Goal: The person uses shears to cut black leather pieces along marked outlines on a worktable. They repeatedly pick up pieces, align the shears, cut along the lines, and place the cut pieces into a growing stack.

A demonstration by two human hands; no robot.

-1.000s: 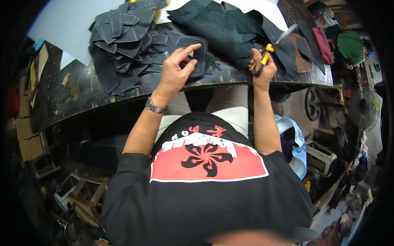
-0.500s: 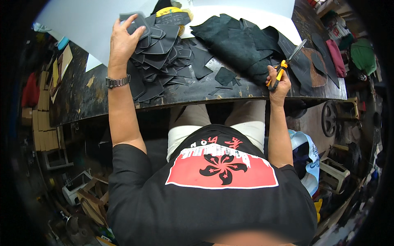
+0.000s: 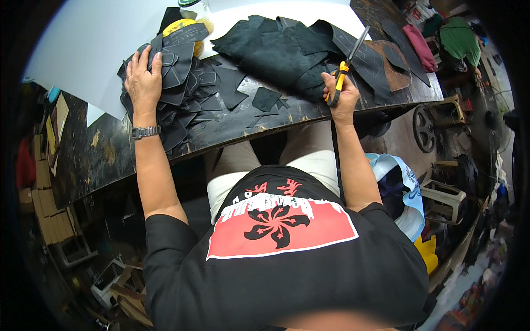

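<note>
My left hand (image 3: pixel 144 83), with a metal-band watch at the wrist, lies flat on a heap of cut black leather-like pieces (image 3: pixel 178 83). Its fingers are stretched out over the left side of the heap. My right hand (image 3: pixel 343 98) grips scissors (image 3: pixel 341 74) by their yellow and black handles, the blades pointing up and away above the table. Just beyond that hand spreads a large folded dark hide-like sheet (image 3: pixel 265 47). Small black offcuts (image 3: pixel 266 99) lie between the heap and my right hand.
The worn dark table (image 3: pixel 105 154) carries white sheeting (image 3: pixel 72 66), a yellow round object (image 3: pixel 179 26) and a clear jar (image 3: pixel 201 14) at the back. Black strips and a reddish roll (image 3: pixel 419 47) lie at the right. A white stool (image 3: pixel 444 198) and a spoked wheel (image 3: pixel 424 129) are below, right.
My left hand has let go of a grey piece it held raised and come down flat onto the heap. The scissors stay in my right hand. The whole view has shifted and turned slightly.
</note>
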